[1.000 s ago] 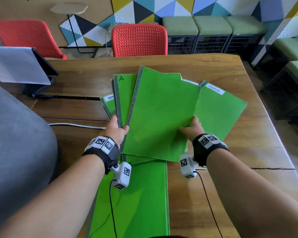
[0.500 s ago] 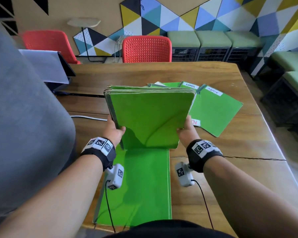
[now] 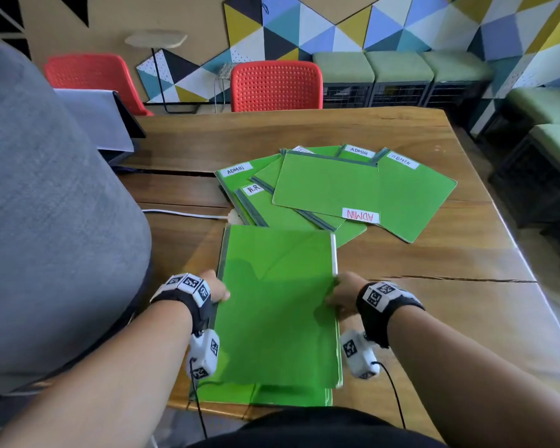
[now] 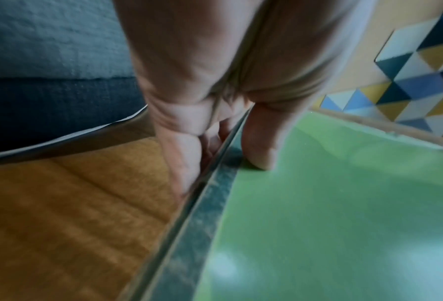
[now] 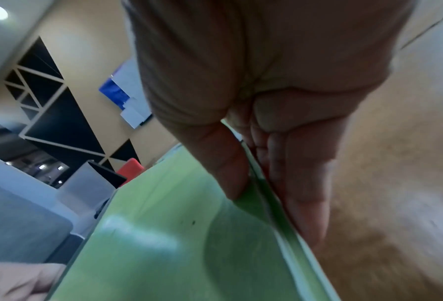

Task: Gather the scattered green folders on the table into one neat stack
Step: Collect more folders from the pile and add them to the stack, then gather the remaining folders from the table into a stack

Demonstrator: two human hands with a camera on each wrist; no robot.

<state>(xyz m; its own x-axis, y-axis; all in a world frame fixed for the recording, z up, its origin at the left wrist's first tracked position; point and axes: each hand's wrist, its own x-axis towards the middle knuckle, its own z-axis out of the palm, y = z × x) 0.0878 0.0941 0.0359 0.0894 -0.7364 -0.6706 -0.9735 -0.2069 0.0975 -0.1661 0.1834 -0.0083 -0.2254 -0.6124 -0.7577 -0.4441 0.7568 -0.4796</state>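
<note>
A wooden table point(image 3: 337, 130) carries the whole job: a bundle of green folders point(image 3: 277, 305) held at its near edge, and a fan of loose folders point(image 3: 330, 185) farther back, several labelled ADMIN and one H.R. The step in hand appears to be laying the gathered bundle down on at least one more green folder point(image 3: 291, 396) that shows beneath its near edge, at the person's side of the table. The stack looks roughly half built, judging by the folders left in the fan.

The bundle's long axis runs away from the person, toward the fan; its far short edge just overlaps the nearest loose folders. Its grey-taped spine lies along the left side, the open edges along the right. The bottom folder juts out slightly nearer the person, so the edges are not yet flush.

The left hand point(image 3: 215, 289) grips the spine side, thumb point(image 4: 260, 140) pressed on the top cover and fingers curled under the edge. The right hand point(image 3: 343, 294) pinches the open side, thumb point(image 5: 223, 163) on top, fingers point(image 5: 300, 183) below.

The next move likely calls for squaring the bundle on the one beneath, then reaching for the fan. There spines point several ways, so each folder may need turning first.
</note>
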